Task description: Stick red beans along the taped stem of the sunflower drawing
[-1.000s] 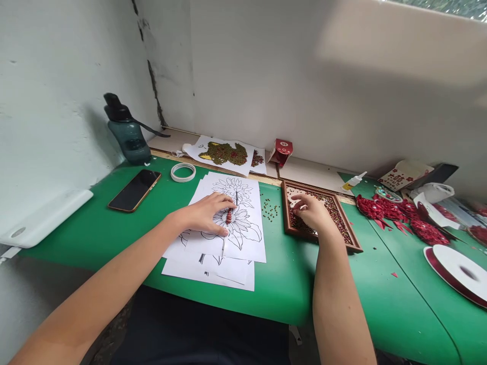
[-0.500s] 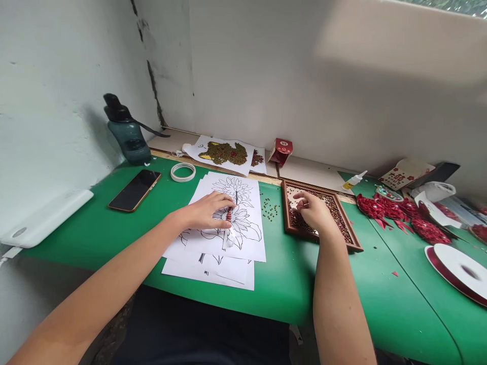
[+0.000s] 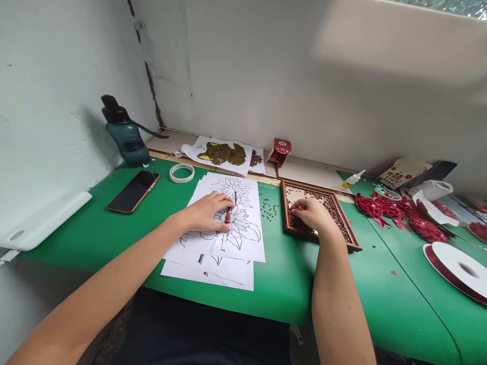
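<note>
My left hand (image 3: 207, 212) lies flat on a white sheet with a black sunflower outline (image 3: 236, 218), fingers spread beside a short row of red beans (image 3: 228, 216) stuck on the flower's centre. My right hand (image 3: 312, 214) rests inside a brown wooden frame (image 3: 344, 223) filled with red beans, its fingertips pinched together at the frame's upper left over the beans. What the pinch holds is too small to see. More printed sheets (image 3: 207, 268) lie under the top one.
On the green table (image 3: 285, 284) are a phone (image 3: 133, 190), a tape ring (image 3: 181, 173), loose green beans (image 3: 269, 208), a dark water bottle (image 3: 125, 133), a finished bean picture (image 3: 222, 153), a glue bottle (image 3: 352, 180), red ribbon bows (image 3: 399, 215) and a ribbon spool (image 3: 458, 271).
My right hand's fingers have closed from a loose reach into a pinch over the beans at the frame's upper left. My left hand has stayed on the flower sheet.
</note>
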The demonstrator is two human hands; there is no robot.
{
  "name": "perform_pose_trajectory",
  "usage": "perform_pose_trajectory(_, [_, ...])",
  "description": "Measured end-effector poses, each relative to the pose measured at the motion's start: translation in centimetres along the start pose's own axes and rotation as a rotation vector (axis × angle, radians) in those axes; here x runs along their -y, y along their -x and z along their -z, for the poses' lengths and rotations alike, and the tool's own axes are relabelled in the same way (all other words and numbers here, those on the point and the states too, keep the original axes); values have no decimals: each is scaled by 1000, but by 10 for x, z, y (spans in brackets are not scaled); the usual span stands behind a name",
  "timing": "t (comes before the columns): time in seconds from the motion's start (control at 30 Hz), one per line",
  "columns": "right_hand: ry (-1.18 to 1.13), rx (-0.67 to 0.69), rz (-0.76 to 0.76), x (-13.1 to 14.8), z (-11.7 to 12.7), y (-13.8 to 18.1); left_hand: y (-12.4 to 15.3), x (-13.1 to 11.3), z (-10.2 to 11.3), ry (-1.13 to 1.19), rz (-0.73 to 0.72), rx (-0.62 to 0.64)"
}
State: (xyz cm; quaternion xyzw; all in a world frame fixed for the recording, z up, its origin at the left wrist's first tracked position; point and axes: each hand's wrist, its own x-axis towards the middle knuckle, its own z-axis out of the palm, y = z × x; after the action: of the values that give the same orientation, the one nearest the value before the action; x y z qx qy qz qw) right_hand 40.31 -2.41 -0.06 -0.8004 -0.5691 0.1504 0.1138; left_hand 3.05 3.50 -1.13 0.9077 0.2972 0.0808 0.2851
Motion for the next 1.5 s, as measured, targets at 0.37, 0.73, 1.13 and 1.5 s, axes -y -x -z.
perform_pose_trajectory(0.37, [101, 38, -9, 4, 1, 2, 2, -4, 1, -32, 41, 40])
perform_pose_trajectory(0.73, [104, 11, -80, 8, 2, 2, 3, -12, 3, -124, 54, 97])
perform_pose_trajectory(1.13, [134, -1, -55, 7, -3, 0, 5, -13, 3, -138, 57, 126])
perform_pose_trajectory(1.5, [-55, -330, 11, 29, -4, 6, 6, -8, 7, -73, 64, 162])
